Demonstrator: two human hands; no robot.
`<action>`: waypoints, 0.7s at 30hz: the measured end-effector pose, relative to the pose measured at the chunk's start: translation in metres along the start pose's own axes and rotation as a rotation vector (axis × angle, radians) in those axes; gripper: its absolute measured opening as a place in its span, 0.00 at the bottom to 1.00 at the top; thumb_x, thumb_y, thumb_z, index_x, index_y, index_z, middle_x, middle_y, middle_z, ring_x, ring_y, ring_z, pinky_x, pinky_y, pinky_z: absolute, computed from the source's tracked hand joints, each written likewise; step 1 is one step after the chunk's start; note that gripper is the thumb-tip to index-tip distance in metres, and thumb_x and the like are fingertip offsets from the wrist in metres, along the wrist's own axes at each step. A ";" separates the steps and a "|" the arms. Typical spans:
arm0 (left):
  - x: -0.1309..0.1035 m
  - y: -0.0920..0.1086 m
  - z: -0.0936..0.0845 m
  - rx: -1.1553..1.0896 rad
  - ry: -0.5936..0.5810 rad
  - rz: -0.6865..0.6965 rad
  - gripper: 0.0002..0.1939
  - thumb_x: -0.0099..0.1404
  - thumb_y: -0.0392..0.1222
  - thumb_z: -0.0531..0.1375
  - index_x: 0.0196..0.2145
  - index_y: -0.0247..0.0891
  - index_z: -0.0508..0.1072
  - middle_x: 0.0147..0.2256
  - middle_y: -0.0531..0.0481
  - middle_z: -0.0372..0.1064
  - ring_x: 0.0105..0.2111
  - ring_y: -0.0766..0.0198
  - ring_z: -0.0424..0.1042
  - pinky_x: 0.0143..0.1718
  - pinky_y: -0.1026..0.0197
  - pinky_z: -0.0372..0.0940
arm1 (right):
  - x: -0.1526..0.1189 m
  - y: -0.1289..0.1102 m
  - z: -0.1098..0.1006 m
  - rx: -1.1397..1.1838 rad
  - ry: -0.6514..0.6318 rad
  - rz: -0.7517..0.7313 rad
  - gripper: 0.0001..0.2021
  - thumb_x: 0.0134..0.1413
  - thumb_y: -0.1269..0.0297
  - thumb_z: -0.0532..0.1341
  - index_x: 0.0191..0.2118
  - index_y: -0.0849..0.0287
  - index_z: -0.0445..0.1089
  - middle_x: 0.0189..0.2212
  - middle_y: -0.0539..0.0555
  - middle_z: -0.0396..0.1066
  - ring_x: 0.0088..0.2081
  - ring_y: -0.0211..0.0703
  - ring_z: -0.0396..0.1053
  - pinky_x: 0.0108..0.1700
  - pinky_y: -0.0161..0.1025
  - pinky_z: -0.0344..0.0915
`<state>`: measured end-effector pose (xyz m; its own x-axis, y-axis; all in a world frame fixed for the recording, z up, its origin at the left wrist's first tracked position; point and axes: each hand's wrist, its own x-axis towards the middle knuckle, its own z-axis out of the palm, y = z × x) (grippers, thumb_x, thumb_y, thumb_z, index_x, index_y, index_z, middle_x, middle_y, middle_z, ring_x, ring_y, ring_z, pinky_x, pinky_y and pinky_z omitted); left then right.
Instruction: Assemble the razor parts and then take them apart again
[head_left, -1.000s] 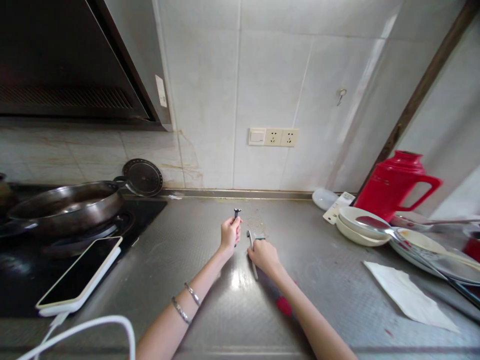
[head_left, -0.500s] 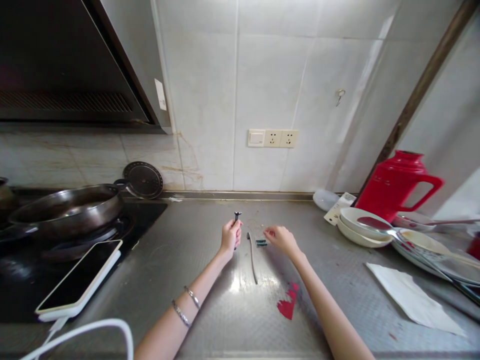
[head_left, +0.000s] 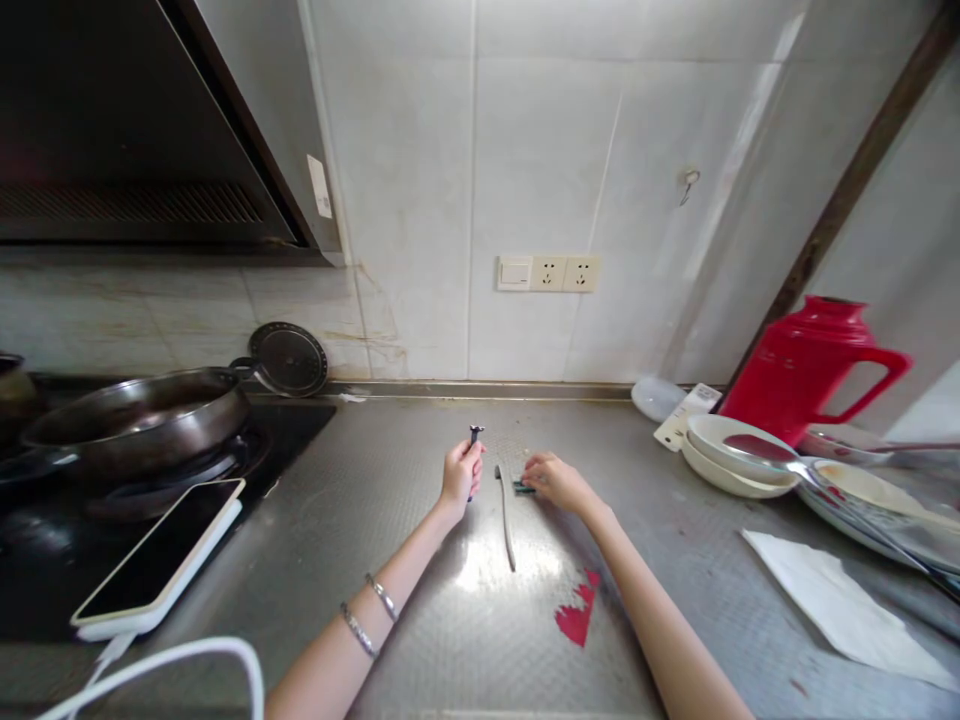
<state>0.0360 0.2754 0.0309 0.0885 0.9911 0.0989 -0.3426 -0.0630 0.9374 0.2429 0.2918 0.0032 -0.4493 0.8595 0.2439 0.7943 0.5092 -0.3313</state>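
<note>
Just below the frame's centre, my left hand (head_left: 459,476) grips a black razor (head_left: 475,437), while a dark-green piece (head_left: 522,490) lies crosswise on the counter (head_left: 397,480) at my nearer right hand (head_left: 559,482), whose hold I cannot tell.

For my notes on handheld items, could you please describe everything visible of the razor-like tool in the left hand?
The razor-like tool has a slim, dark handle, perhaps plastic, and a short, T-shaped head with glints. The left hand grips the handle, hiding its middle; the head points up in view, the lower end shows below. Contact with the counter is unclear.
</note>
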 end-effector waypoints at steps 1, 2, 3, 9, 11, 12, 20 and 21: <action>0.000 0.000 0.000 0.002 0.002 -0.001 0.16 0.53 0.54 0.59 0.26 0.37 0.62 0.13 0.63 0.47 0.09 0.77 0.43 0.08 0.72 0.39 | 0.000 0.000 -0.001 0.001 -0.003 0.009 0.11 0.54 0.63 0.54 0.34 0.52 0.75 0.39 0.52 0.71 0.40 0.39 0.66 0.41 0.33 0.59; 0.000 0.000 0.000 0.003 0.004 -0.001 0.16 0.53 0.54 0.59 0.26 0.37 0.62 0.13 0.63 0.47 0.09 0.77 0.43 0.08 0.72 0.39 | 0.000 -0.001 -0.001 0.005 -0.007 0.018 0.11 0.54 0.63 0.54 0.35 0.52 0.75 0.39 0.52 0.71 0.40 0.39 0.67 0.40 0.32 0.59; 0.000 0.001 0.001 0.003 0.004 -0.001 0.16 0.53 0.54 0.59 0.26 0.37 0.62 0.13 0.63 0.47 0.09 0.77 0.43 0.08 0.72 0.39 | 0.000 -0.001 -0.002 0.010 -0.015 0.024 0.11 0.54 0.63 0.54 0.35 0.52 0.75 0.39 0.52 0.70 0.39 0.39 0.67 0.40 0.32 0.59; 0.001 -0.001 0.000 0.006 0.005 0.004 0.16 0.53 0.54 0.59 0.26 0.37 0.62 0.13 0.63 0.47 0.09 0.78 0.43 0.08 0.72 0.39 | 0.001 -0.004 -0.004 0.007 -0.042 0.030 0.11 0.53 0.65 0.55 0.34 0.53 0.75 0.39 0.52 0.71 0.38 0.38 0.68 0.39 0.31 0.59; 0.001 -0.002 -0.001 0.009 -0.002 0.009 0.17 0.53 0.54 0.59 0.27 0.37 0.62 0.14 0.63 0.47 0.09 0.78 0.43 0.08 0.72 0.40 | 0.001 -0.006 -0.004 0.008 -0.042 0.042 0.11 0.53 0.65 0.54 0.33 0.55 0.75 0.38 0.54 0.71 0.38 0.38 0.68 0.39 0.31 0.59; 0.001 -0.003 -0.001 0.011 -0.005 0.009 0.17 0.53 0.54 0.59 0.27 0.37 0.62 0.14 0.63 0.47 0.09 0.78 0.43 0.08 0.72 0.40 | 0.001 -0.007 -0.005 0.013 -0.040 0.046 0.11 0.54 0.65 0.54 0.32 0.56 0.75 0.38 0.54 0.71 0.38 0.38 0.68 0.39 0.30 0.59; 0.000 0.000 -0.001 0.010 -0.002 0.002 0.17 0.53 0.54 0.59 0.27 0.37 0.62 0.14 0.63 0.48 0.09 0.78 0.44 0.08 0.72 0.39 | 0.001 -0.011 -0.007 0.047 -0.058 0.111 0.12 0.54 0.66 0.52 0.32 0.58 0.73 0.39 0.56 0.71 0.39 0.40 0.67 0.40 0.31 0.58; 0.000 0.001 0.000 0.009 -0.002 0.002 0.16 0.53 0.53 0.59 0.27 0.37 0.62 0.14 0.63 0.47 0.09 0.78 0.44 0.08 0.72 0.39 | 0.001 -0.011 -0.007 0.056 -0.060 0.109 0.12 0.54 0.67 0.52 0.32 0.58 0.73 0.39 0.56 0.71 0.39 0.40 0.67 0.41 0.31 0.58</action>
<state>0.0353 0.2752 0.0315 0.0901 0.9908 0.1013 -0.3345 -0.0657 0.9401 0.2369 0.2866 0.0132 -0.3865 0.9101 0.1494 0.8165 0.4130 -0.4035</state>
